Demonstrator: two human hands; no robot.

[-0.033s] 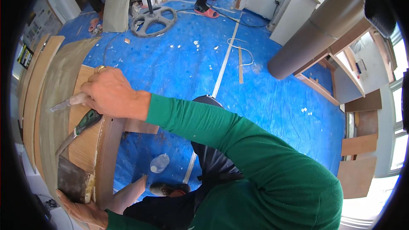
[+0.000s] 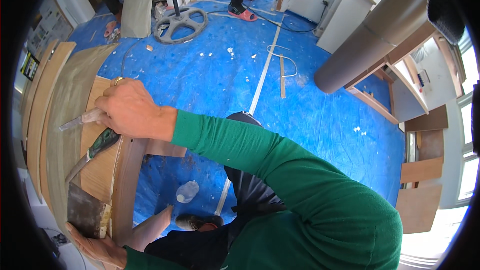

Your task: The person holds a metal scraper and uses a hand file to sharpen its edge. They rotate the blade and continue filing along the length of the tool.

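My right hand [image 2: 127, 107] is closed around the pale handle of a small scraper [image 2: 71, 123] with a flat metal blade. It is above a light wooden board [image 2: 101, 172]. Just below that hand lies a tool with a green and black handle [image 2: 103, 142] and a narrow curved blade. Along the near edge of a dark brown flat piece [image 2: 86, 212] with a pale, crusted side, my left hand [image 2: 97, 249] is gripping it, its fingers partly hidden. A grey-brown curved strip [image 2: 67, 120] runs along the board's far left side.
Blue sheeting [image 2: 200, 90] covers the floor, with a plastic bottle [image 2: 187, 192] near my foot. A fan base [image 2: 181, 25] stands at the back, near two people's legs. A large brown tube [image 2: 375, 32] leans at the right beside wooden frames [image 2: 375, 102].
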